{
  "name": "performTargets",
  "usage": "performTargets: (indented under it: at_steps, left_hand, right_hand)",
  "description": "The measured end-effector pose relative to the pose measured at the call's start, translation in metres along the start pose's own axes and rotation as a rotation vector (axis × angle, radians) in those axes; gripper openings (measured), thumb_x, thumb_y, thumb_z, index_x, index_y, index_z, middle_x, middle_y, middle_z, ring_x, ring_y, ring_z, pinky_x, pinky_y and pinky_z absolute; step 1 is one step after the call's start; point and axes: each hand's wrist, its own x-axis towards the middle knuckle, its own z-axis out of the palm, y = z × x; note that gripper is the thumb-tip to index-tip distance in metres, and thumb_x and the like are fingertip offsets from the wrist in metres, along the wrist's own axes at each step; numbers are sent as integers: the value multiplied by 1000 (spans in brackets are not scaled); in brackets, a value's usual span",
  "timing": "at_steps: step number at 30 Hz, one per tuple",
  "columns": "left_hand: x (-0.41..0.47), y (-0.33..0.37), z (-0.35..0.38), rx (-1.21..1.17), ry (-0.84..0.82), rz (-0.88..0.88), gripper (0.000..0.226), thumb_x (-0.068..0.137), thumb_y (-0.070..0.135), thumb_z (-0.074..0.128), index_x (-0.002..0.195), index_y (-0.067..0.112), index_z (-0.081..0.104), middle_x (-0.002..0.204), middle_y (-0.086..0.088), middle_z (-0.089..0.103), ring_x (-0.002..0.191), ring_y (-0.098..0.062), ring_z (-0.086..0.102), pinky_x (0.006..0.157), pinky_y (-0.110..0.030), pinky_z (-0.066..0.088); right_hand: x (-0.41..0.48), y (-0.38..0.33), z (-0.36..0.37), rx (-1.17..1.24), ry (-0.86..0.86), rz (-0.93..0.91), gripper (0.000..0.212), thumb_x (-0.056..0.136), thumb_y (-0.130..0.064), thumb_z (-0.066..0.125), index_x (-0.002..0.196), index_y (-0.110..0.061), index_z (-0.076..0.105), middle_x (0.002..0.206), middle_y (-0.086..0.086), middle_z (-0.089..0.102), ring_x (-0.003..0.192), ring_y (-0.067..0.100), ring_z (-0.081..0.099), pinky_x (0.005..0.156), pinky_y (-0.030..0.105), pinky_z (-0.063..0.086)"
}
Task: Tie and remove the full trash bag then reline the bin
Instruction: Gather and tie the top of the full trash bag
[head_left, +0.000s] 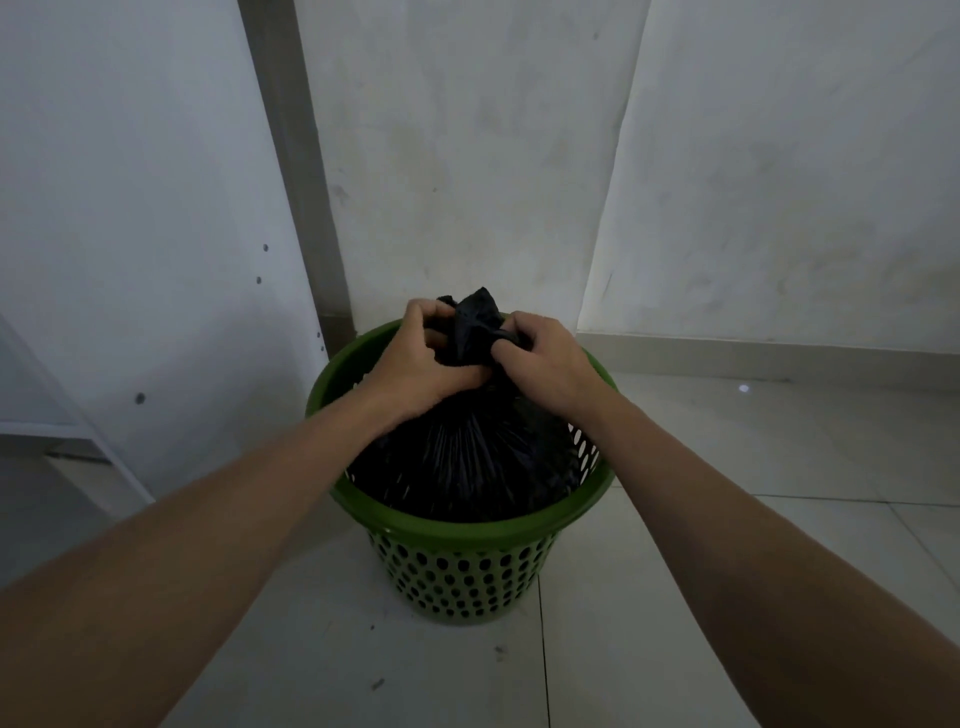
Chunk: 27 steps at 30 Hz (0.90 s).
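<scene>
A black trash bag (467, 462) is seen seated inside a green perforated bin (457, 530), which is stood on a pale tiled floor (701, 597) close to a white wall (467, 156). The bag's mouth is gathered into a bunched neck (475, 312), held above the far part of the bin's rim. The neck is grasped from both sides. The left grip (421, 358) is curled round it on the left, and the right grip (545, 358) is clenched on it from the right. The two grips are set close together across the neck, and a tuft of plastic is left showing above and between them. Below the grips the bag's body is drawn into taut pleats that fan down towards the bin's wall. Whether a knot is formed cannot be told, as that part is hidden by the fingers.
</scene>
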Motion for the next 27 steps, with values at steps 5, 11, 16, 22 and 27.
performTargets:
  at_steps: [5, 11, 16, 22, 27]
  left_hand:
    - [-7, 3, -1, 212, 33, 243, 23, 84, 26, 74, 106, 22, 68, 88, 10, 68, 77, 2, 62, 63, -15, 43]
    - [-15, 10, 19, 101, 255, 55, 21, 92, 28, 60, 79, 13, 69, 67, 4, 63, 58, -6, 56, 50, -17, 37]
    - [-13, 24, 26, -281, 216, -289, 12, 85, 31, 66, 80, 23, 73, 66, 7, 72, 60, -8, 67, 46, -18, 44]
    - [-17, 24, 23, -346, 84, -366, 33, 67, 35, 64, 85, 12, 78, 85, -8, 77, 86, -28, 71, 80, -38, 54]
    - [-8, 23, 23, -265, 8, -368, 28, 81, 38, 60, 99, 20, 72, 99, -5, 74, 91, -20, 68, 69, -33, 49]
  right_hand:
    - [2, -10, -5, 52, -132, 58, 17, 85, -16, 60, 69, -22, 55, 64, -9, 54, 59, 7, 50, 58, 22, 40]
    - [-3, -7, 4, 60, -30, 108, 8, 86, -16, 58, 87, -23, 61, 74, -9, 62, 67, 8, 57, 61, 21, 43]
    - [2, -2, 8, 4, 58, 248, 21, 88, -17, 63, 108, -19, 56, 106, 3, 62, 95, 19, 60, 78, 27, 45]
    - [13, -9, 14, 183, 98, 503, 26, 78, -2, 68, 100, -16, 69, 95, 14, 71, 76, 26, 71, 56, 27, 60]
    - [2, 0, 19, 285, 185, 454, 20, 77, -11, 68, 96, -18, 68, 92, 11, 74, 85, 27, 72, 80, 45, 61]
